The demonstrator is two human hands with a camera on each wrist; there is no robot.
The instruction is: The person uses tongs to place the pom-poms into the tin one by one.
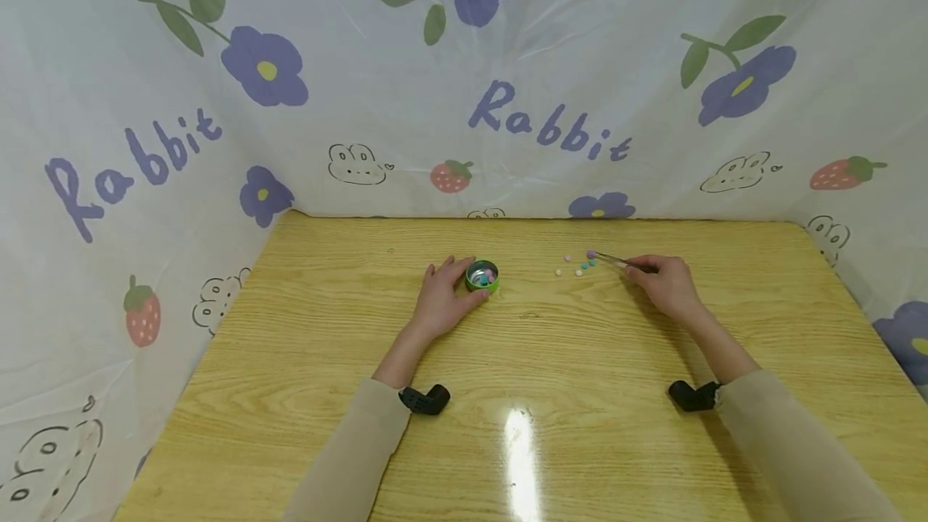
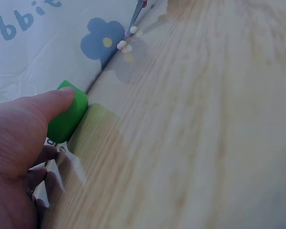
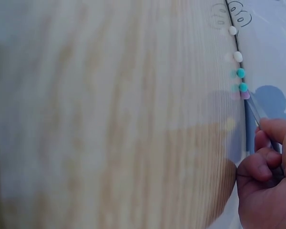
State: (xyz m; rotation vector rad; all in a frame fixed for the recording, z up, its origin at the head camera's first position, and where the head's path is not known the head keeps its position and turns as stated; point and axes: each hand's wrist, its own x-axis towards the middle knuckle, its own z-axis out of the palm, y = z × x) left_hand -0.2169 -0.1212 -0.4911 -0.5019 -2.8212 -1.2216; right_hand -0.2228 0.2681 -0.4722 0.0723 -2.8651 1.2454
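My left hand (image 1: pixel 441 298) grips a small round green tin (image 1: pixel 484 290) between thumb and fingers. Inside the tin lie several turquoise and pink beads (image 1: pixel 490 274). In the left wrist view the thumb presses on the green side wall (image 2: pixel 66 119). Metal tweezers (image 1: pixel 612 259) are pinched in my right hand (image 1: pixel 669 287), pointing left. Their tips are at a purple bead (image 1: pixel 590 254), also seen low beside the turquoise beads (image 3: pixel 241 73) in the right wrist view. Around it are a pale pink bead (image 1: pixel 568 258) and white beads (image 1: pixel 579 273).
A wooden table (image 1: pixel 551 345) runs back to a hanging cloth (image 1: pixel 551 39) printed with flowers, strawberries and the word Rabbit. Black camera mounts sit on the left wrist (image 1: pixel 426 399) and the right wrist (image 1: pixel 692 395).
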